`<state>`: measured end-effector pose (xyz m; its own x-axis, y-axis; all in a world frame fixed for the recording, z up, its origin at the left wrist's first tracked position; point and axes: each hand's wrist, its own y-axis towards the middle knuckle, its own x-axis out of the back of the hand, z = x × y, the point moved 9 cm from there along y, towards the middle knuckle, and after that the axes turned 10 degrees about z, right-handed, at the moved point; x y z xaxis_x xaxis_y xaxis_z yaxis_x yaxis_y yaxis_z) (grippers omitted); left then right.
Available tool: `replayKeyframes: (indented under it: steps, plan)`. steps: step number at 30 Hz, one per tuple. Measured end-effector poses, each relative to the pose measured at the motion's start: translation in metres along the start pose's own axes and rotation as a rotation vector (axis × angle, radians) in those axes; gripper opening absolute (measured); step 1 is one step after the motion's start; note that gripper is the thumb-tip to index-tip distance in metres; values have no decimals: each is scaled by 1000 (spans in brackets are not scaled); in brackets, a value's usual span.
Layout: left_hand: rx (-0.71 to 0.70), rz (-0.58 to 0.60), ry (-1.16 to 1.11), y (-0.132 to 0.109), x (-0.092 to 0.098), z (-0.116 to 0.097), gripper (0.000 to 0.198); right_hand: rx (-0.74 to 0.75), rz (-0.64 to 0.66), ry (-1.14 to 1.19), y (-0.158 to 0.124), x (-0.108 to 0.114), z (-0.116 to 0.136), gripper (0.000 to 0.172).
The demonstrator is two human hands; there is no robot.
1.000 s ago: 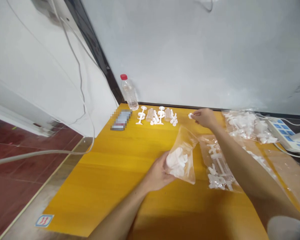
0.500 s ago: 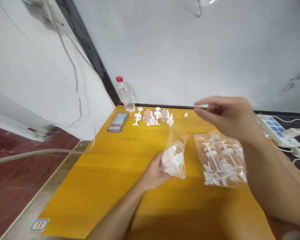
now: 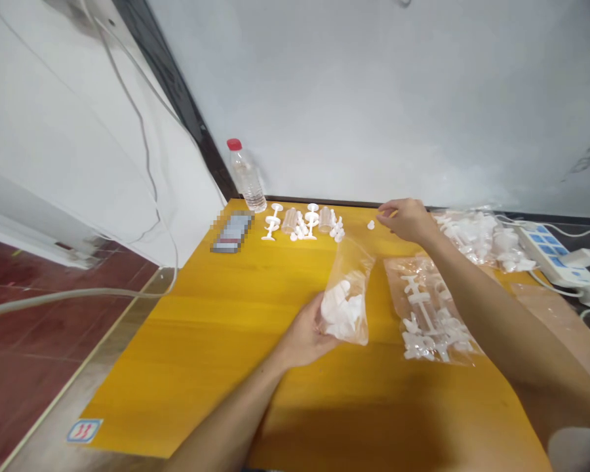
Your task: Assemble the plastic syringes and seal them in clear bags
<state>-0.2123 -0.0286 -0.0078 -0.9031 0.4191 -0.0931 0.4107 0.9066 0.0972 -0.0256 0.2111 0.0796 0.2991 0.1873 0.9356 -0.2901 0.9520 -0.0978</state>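
Note:
My left hand (image 3: 307, 334) is closed around a clear plastic bag (image 3: 353, 262) with white plastic parts (image 3: 341, 311) bunched inside it. At the back of the table, my right hand (image 3: 406, 219) reaches over the surface, its thumb and forefinger slightly apart. A small white plastic piece (image 3: 371, 225) lies just left of those fingertips, apart from them. Under my right forearm, partly covered by it, a second clear bag (image 3: 398, 269) lies flat with white plunger-like parts and clear cylinders in it.
White plungers (image 3: 311, 221), clear cylinders (image 3: 290, 221) and small white pieces (image 3: 299, 226) stand in a row at the back. Left of them are a water bottle (image 3: 248, 180) and a phone (image 3: 233, 231). More bagged parts (image 3: 472, 236) and a power strip (image 3: 553, 255) are at right.
My right hand has moved away from me and down, near the small white piece, uncovering the bagged parts at the back right. My left hand still holds the bag in about the same place.

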Motion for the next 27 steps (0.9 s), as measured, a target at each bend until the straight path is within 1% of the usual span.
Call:
replayKeyframes:
  steps: [2, 4, 5, 7, 9, 11, 12, 13, 15, 16, 17, 18, 19, 20, 21, 22, 23, 25, 27]
  plan:
    - [2, 2, 18, 1, -1, -1, 55, 29, 11, -16, -6, -11, 3, 46]
    - [-5, -3, 44, 1, -2, -5, 51, 23, 15, -21, -4, -29, 6, 56]
    - [-11, -5, 57, 1, -3, -7, 49, 8, 5, -18, -1, -36, 7, 57]
    - [-19, -8, 73, 0, -3, -11, 45, -26, -25, -6, 9, -44, 9, 52]
    - [-25, -16, 64, -1, -3, -14, 44, -37, -46, 13, 15, -39, 13, 37]
    - [-39, -28, 39, -2, -2, -15, 46, -20, -56, 39, 7, -20, 18, 26]
    - [-46, -33, 22, -2, -1, -16, 49, -11, -60, 53, -6, -7, 22, 24]
    - [-51, -38, 5, -2, 0, -16, 52, 18, -82, 78, -26, 8, 28, 24]
    - [-45, -39, -15, -1, 1, -15, 57, 133, -145, 143, -82, 42, 50, 27]
    - [-38, -38, -14, -1, 1, -14, 59, 323, -245, 223, -119, 63, 72, 25]
    - [-32, -39, -9, -1, 1, -14, 61, 509, -281, 260, -156, 76, 96, 22]
    - [-30, -39, -3, -1, 0, -14, 62, 662, -289, 270, -189, 84, 118, 19]
    - [-29, -41, 4, -1, -1, -14, 63, 789, -242, 242, -214, 84, 139, 18]
    - [-29, -44, 9, -1, -2, -14, 62, 855, -195, 201, -230, 81, 154, 16]
    - [-32, -49, 11, -1, -3, -14, 62, 890, -155, 160, -238, 76, 164, 16]
    - [-32, -52, 13, -2, -6, -14, 60, 897, -125, 125, -241, 72, 168, 16]
    - [-29, -49, 16, -2, -9, -14, 60, 887, -116, 108, -240, 69, 168, 17]
    - [-23, -42, 27, -4, -15, -14, 60, 849, -150, 144, -238, 70, 154, 23]
    - [-5, 1, 18, -5, -24, -15, 59, 769, -265, 279, -240, 77, 128, 42]
